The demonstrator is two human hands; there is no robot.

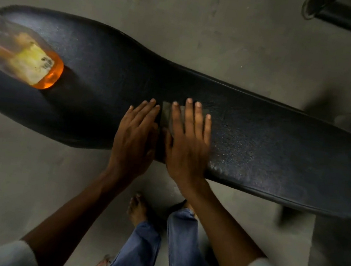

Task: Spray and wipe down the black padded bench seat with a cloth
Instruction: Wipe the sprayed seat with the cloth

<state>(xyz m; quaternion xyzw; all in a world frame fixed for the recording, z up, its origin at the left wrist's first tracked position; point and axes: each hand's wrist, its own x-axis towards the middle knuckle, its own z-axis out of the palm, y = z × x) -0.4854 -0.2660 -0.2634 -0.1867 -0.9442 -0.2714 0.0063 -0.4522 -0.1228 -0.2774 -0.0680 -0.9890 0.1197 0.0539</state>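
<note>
Farthest left, a clear plastic bottle (25,59) of orange liquid with a yellow label stands on the wide end of the black padded bench (277,149), its upper part blurred at the edge of the view. The bench runs from that broad, rounded left end through a narrower waist to a long, flat right section, all of it over a grey concrete floor (204,26). Its textured surface shines in patches right of the hands, though whether that is wetness or only light I cannot tell.

Near the middle of the bench, the left hand (134,137) lies flat, palm down, fingers straight and close together, just beside the cloth. The cloth (166,114), dark grey and folded, shows only as a strip between the two hands. The right hand (188,143) presses flat on top of it with fingers spread open, not curled around it; this hand is slightly blurred. Both hands sit side by side, nearly touching, at the near edge of the bench.

Below them, bare feet and blue jeans (139,251) stand on the floor. At far right, a dark blurred object (338,250) sits by the bench end.
</note>
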